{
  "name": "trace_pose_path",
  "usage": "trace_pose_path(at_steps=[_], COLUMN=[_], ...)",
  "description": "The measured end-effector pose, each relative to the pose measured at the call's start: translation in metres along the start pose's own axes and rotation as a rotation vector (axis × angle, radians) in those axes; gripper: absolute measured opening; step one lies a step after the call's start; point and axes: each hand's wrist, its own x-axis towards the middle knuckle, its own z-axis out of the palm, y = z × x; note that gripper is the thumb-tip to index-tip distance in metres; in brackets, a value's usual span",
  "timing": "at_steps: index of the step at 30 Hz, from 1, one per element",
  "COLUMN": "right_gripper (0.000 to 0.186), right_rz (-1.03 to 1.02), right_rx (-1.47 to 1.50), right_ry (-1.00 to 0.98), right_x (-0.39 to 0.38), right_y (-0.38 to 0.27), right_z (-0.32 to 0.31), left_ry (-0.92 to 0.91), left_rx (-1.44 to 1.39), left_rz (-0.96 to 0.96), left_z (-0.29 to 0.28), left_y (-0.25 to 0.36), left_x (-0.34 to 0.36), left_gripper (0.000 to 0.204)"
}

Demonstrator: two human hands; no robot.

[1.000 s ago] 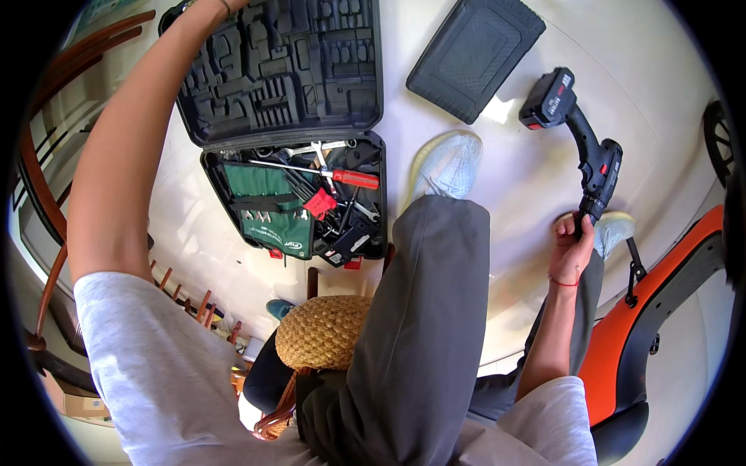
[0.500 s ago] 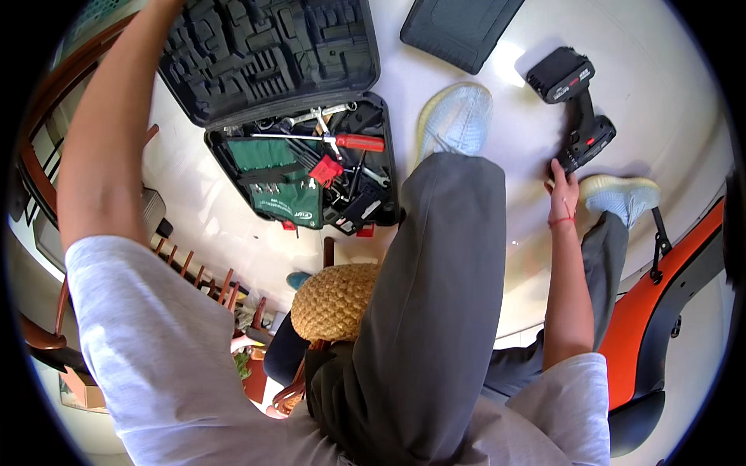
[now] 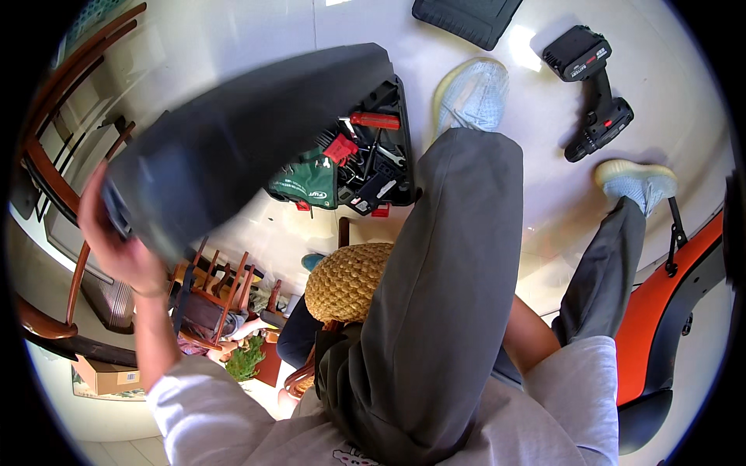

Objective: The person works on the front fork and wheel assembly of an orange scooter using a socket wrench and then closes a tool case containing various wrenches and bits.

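My left hand [image 3: 124,245] is closed on the outer edge of the black tool case lid [image 3: 249,140], which is tilted partway over the case [image 3: 409,147] and blurred by motion. Inside the case a red-handled screwdriver [image 3: 375,120], a green tool pouch [image 3: 311,180] and several dark tools still show. The lid hides the case's left part. My right upper arm [image 3: 531,334] goes down behind my raised leg, so the right hand is out of sight. A black cordless drill [image 3: 598,97] lies on the floor at the right.
At the top lies another flat black case [image 3: 466,19]. Wooden chair frames [image 3: 74,287] stand at the left, a woven round seat [image 3: 348,281] below the case, and an orange-and-black piece of equipment [image 3: 660,311] at the right. My shoes [image 3: 472,97] rest on the pale floor.
My left hand has come down and toward me, swinging the lid from lying open to over the case. My right hand has left the drill and gone out of view.
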Motion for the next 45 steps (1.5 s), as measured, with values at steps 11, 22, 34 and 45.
trace_pose_path(at_steps=[11, 22, 34, 45], right_gripper=[0.026, 0.037, 0.036, 0.032], right_rz=[0.232, 0.047, 0.136, -0.076], right_rx=[0.224, 0.301, 0.398, 0.49], right_ry=[-0.359, 0.059, 0.003, 0.144], right_x=[0.138, 0.114, 0.098, 0.105], right_y=[0.021, -0.012, -0.007, -0.027], right_z=[0.112, 0.139, 0.062, 0.073], left_ry=[-0.354, -0.189, -0.188, 0.066], left_rx=[-0.099, -0.137, -0.131, -0.143], left_rz=[-0.379, -0.248, -0.244, -0.212], left_z=[-0.018, -0.008, -0.005, -0.003], left_y=[0.047, 0.042, 0.037, -0.001], left_x=[-0.063, -0.032, 0.002, 0.05], left_gripper=[0.071, 0.074, 0.076, 0.03])
